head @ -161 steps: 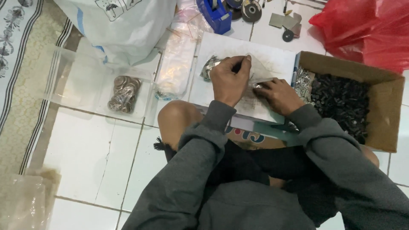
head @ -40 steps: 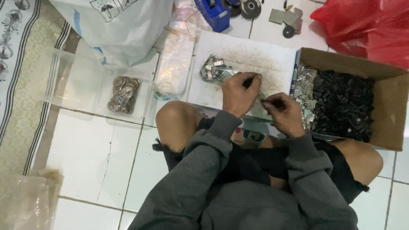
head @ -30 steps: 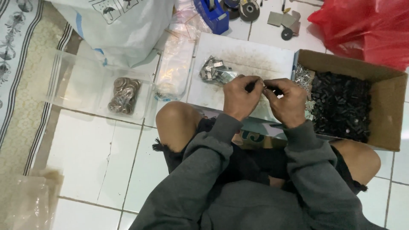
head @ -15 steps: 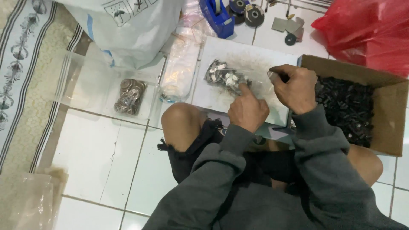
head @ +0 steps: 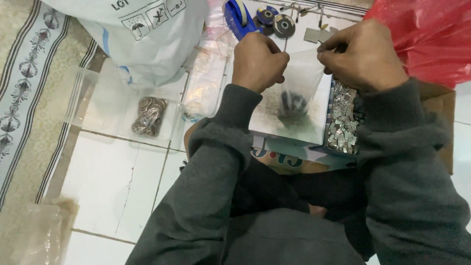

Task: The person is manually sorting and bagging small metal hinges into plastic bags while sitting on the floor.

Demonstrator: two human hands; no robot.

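— What are the fingers doing?

— Both hands pinch the top edge of a small clear bag (head: 299,93). The left hand (head: 258,60) is curled tight, thumb and fingertips closed on the bag's left corner. The right hand (head: 362,55) grips the right corner the same way, fingers bunched and closed on the plastic.

— And the bag itself?

— It hangs between the two hands, raised above a white board (head: 294,128), stretched flat from corner to corner. A dark clump of small parts (head: 293,104) sits low inside it. What kind of parts, I cannot tell.

— What lies right below?

— The board rests across the person's lap, over a printed box edge (head: 287,158). Just right of it, a heap of small silvery metal pieces (head: 343,125) lies in a cardboard box (head: 444,115), mostly hidden by the right grey sleeve.

— Further out?

— Left of the left sleeve, a clear tray (head: 105,105) on the tiled floor holds a bagged pile of brownish washers (head: 149,116). Beside it is a stack of empty clear bags (head: 205,83). A big white sack (head: 147,34) sits above the tray. At the top are a blue tape dispenser (head: 238,14) and dark discs (head: 275,20); a red plastic bag (head: 431,34) fills the upper right. A patterned mat (head: 27,93) runs down the left edge.
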